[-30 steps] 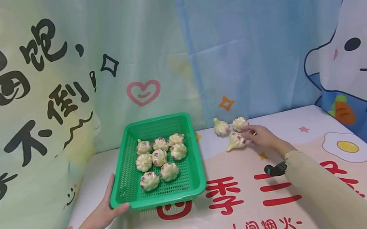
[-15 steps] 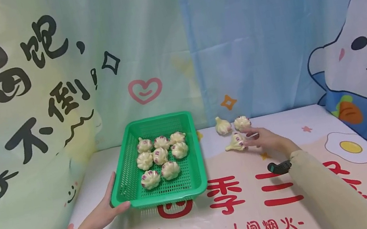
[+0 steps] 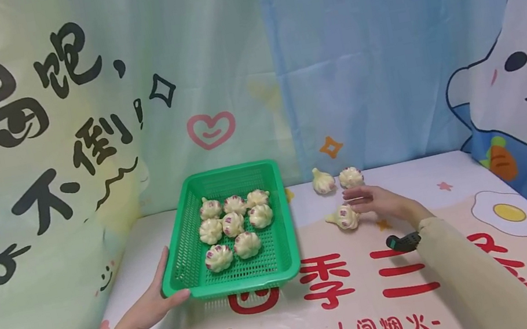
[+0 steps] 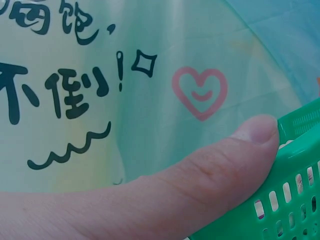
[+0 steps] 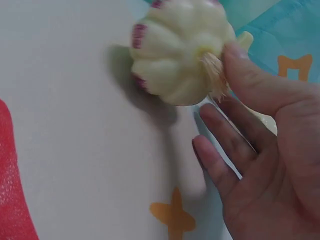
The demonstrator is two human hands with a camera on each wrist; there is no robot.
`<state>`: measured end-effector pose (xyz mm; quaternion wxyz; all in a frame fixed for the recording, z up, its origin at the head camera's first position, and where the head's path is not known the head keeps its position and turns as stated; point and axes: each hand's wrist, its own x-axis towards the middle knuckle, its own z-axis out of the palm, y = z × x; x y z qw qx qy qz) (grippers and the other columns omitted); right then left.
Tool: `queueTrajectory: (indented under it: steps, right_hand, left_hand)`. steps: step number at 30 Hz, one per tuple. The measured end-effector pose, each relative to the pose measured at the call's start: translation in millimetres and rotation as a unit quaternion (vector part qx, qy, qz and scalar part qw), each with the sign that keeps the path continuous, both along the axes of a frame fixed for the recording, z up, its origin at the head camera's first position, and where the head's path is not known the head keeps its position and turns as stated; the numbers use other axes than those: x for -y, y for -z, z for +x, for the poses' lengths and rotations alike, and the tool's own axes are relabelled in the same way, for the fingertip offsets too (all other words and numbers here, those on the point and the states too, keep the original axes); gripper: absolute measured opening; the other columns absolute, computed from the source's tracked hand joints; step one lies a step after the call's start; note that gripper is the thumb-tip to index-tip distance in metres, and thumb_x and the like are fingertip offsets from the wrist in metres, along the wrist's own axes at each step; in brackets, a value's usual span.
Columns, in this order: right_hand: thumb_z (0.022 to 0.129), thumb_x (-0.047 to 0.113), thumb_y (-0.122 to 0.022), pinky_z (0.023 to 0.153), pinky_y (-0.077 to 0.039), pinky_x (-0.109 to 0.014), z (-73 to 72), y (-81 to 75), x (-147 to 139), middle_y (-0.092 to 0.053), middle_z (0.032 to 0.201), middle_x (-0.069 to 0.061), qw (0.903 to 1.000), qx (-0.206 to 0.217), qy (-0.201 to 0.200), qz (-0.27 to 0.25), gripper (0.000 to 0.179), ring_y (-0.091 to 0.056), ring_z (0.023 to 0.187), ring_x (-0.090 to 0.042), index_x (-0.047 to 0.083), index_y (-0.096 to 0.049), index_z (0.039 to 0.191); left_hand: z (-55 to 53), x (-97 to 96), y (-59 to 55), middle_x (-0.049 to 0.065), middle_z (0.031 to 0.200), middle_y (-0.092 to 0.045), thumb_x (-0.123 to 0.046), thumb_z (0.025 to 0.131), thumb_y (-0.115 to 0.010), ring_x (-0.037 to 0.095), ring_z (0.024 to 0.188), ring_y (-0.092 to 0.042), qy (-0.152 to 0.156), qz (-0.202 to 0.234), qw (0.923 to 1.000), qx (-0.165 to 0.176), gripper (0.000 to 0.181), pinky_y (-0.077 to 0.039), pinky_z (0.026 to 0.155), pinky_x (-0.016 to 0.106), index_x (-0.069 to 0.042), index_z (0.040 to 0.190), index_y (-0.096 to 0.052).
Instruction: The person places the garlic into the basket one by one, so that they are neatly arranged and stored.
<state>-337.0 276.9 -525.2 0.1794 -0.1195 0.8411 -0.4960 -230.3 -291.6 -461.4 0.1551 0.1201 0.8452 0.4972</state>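
Note:
My left hand (image 3: 143, 315) grips the near left corner of a green plastic basket (image 3: 287, 225), its thumb (image 4: 245, 150) on the rim. Several cream garlic bulbs (image 3: 233, 224) with purple streaks lie in the basket. To its right, my right hand (image 3: 386, 205) pinches another garlic bulb (image 3: 346, 217) near its root tuft, as the right wrist view shows. That bulb (image 5: 175, 55) casts a shadow on the tabletop; its index fingertip contact is hidden behind it. Two more garlic bulbs, one pale (image 3: 323, 182) and one purple-streaked (image 3: 351, 177), lie just beyond the right hand.
A printed cloth (image 3: 366, 264) with red characters and a fried egg picture covers the table. Directly behind the table hangs a printed curtain (image 3: 360, 82), which also closes off the left side.
The garlic bulb at my right hand has shifted slightly towards me and turned. My right hand now has its thumb on that bulb. My left hand keeps its hold on the basket.

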Motion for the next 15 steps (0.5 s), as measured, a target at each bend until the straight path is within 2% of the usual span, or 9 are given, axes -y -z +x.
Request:
queueTrajectory:
  steps: [3, 6, 15]
  right_hand:
    - [0.091, 0.035, -0.062, 0.107, -0.032, -0.057, 2.0, -2.4, 0.5, -0.036, 0.152, -0.011, 0.9994, -0.003, -0.034, -0.002, 0.07, -0.033, 0.139, -0.035, 0.014, -0.03, 0.149]
    - [0.09, 0.033, -0.064, 0.106, -0.033, -0.056, 3.2, -4.8, 1.8, -0.038, 0.151, -0.011, 0.9989, -0.003, -0.045, 0.009, 0.067, -0.036, 0.137, -0.034, 0.014, -0.035, 0.148]
    - [0.088, 0.032, -0.067, 0.1, -0.044, -0.045, 9.2, -5.9, 9.3, -0.047, 0.143, -0.013, 0.9985, -0.008, -0.032, 0.044, 0.061, -0.05, 0.124, -0.029, 0.016, -0.045, 0.142]
  left_hand:
    - [0.4, -0.5, 0.4, 0.015, 0.158, 0.018, -0.028, 0.088, -0.067, 0.045, 0.144, 0.001, 0.001, -0.001, 1.0, -0.003, 0.104, -0.014, 0.109, 0.065, -0.036, 0.149, 0.017]
    - [0.6, -0.6, -0.4, 0.015, 0.158, 0.017, -0.027, 0.088, -0.066, 0.045, 0.143, 0.0, 0.0, -0.007, 1.0, -0.005, 0.104, -0.014, 0.109, 0.066, -0.037, 0.149, 0.017]
    - [0.5, -1.0, -1.8, 0.015, 0.158, 0.017, -0.027, 0.088, -0.066, 0.046, 0.143, -0.002, -0.002, -0.011, 0.9999, -0.002, 0.104, -0.015, 0.108, 0.066, -0.035, 0.149, 0.018]
